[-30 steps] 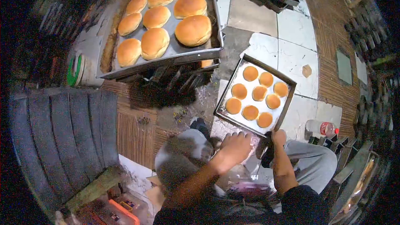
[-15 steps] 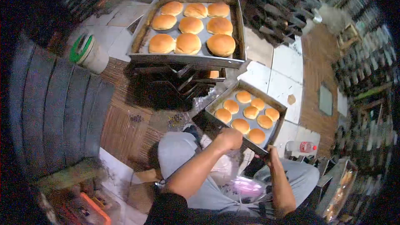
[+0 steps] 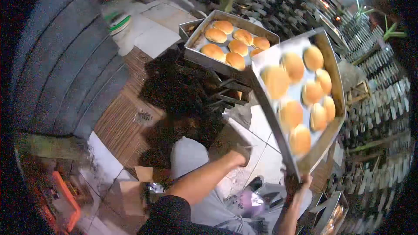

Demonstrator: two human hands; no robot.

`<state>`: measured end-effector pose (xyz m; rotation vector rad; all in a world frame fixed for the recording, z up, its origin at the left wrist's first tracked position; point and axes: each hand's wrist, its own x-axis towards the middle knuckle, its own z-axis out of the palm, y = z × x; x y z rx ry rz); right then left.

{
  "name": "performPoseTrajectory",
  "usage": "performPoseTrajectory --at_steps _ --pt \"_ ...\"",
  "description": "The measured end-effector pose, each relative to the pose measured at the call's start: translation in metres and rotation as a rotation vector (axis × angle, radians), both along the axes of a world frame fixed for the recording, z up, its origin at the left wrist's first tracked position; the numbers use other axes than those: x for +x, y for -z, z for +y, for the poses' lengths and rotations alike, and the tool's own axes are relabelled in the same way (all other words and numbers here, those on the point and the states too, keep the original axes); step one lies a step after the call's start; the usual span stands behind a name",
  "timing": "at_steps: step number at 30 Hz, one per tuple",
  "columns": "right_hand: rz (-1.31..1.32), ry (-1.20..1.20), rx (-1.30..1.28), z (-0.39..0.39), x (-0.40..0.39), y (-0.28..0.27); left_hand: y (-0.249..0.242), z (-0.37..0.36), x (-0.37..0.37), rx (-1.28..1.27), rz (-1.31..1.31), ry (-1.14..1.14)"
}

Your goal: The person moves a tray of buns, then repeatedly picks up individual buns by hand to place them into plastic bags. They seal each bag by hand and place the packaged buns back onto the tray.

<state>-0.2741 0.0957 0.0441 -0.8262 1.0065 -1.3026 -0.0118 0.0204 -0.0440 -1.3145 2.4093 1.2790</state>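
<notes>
My right hand grips the near corner of a metal baking tray. This tray is raised and steeply tilted, with several golden buns on its pale lining, blurred by motion. My left hand is closed low in front of my knee, apart from the tray; a dark brownish shape is at its fingers, and I cannot make out what it is. Beyond, a second tray of buns rests on top of a stack of dark trays, partly covered by the lifted one.
Dark ridged panels stand at the left. Behind them is a pale bucket with a green rim. An orange-edged container lies at lower left, and a metal tray with wrapped items at lower right. Roof tiles are stacked around.
My right hand has raised and tilted the tray of buns up from my lap. My left hand has come off its edge. The view has swung to the right.
</notes>
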Motion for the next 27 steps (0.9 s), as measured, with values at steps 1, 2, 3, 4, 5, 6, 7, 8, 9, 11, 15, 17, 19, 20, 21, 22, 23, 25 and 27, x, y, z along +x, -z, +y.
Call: performPoseTrajectory --at_steps 1,2,3,4,5,6,7,8,9,11,15,17,19,20,21,22,23,25,27 --pt "-0.079 -0.018 0.013 -0.032 0.034 -0.019 0.004 -0.008 0.001 -0.044 0.006 -0.029" --pt "-0.158 -0.034 0.029 -0.065 0.068 -0.038 0.007 -0.015 0.002 -0.072 0.011 -0.054" --pt "-0.235 -0.050 0.047 -0.098 0.102 -0.057 0.010 -0.026 -0.002 -0.061 0.012 -0.074" --pt "-0.187 -0.024 0.012 -0.143 0.122 -0.053 0.012 -0.037 -0.005 -0.050 0.014 -0.094" --pt "-0.227 -0.054 0.000 -0.173 0.154 -0.060 0.003 -0.044 0.001 -0.065 0.067 -0.094" --pt "-0.266 -0.084 -0.011 -0.203 0.187 -0.066 0.019 -0.051 -0.004 -0.068 0.118 -0.197" --pt "-0.226 -0.083 0.046 -0.223 0.222 -0.069 0.017 -0.057 -0.006 -0.061 0.063 -0.199" --pt "-0.182 -0.080 0.105 -0.236 0.252 -0.069 0.016 -0.061 -0.009 -0.050 0.013 -0.200" --pt "-0.247 -0.170 0.095 -0.270 0.264 -0.032 0.026 -0.065 -0.015 -0.058 0.023 -0.183" --pt "-0.322 -0.261 0.078 -0.293 0.271 -0.001 0.083 -0.067 -0.030 -0.189 0.287 -0.200" --pt "0.328 -0.181 0.175 -0.270 0.218 -0.026 0.010 -0.045 0.002 -0.112 0.141 -0.271" --pt "0.866 0.068 -0.166 -0.264 0.191 -0.036 -0.020 -0.037 0.018 -0.049 0.111 -0.287" --pt "1.296 0.362 -0.299 -0.267 0.170 -0.038 -0.017 -0.036 0.024 -0.049 0.103 -0.333" --pt "1.367 0.278 -0.287 -0.294 0.143 -0.008 -0.017 -0.034 0.024 -0.051 0.094 -0.367" --pt "0.972 0.012 -0.025 -0.307 0.125 0.018 -0.016 -0.031 0.026 -0.047 0.086 -0.367" --pt "0.558 -0.238 0.211 -0.314 0.116 0.041 -0.016 -0.030 0.028 -0.044 0.089 -0.374" --pt "0.117 -0.423 0.279 -0.317 0.116 0.060 -0.016 -0.032 0.030 -0.044 0.095 -0.383" --pt "-0.204 -0.295 0.139 -0.322 0.127 0.095 -0.018 -0.035 0.027 -0.052 0.111 -0.404" --pt "-0.215 -0.157 0.127 -0.324 0.131 0.108 -0.011 -0.040 0.023 0.003 0.126 -0.422"
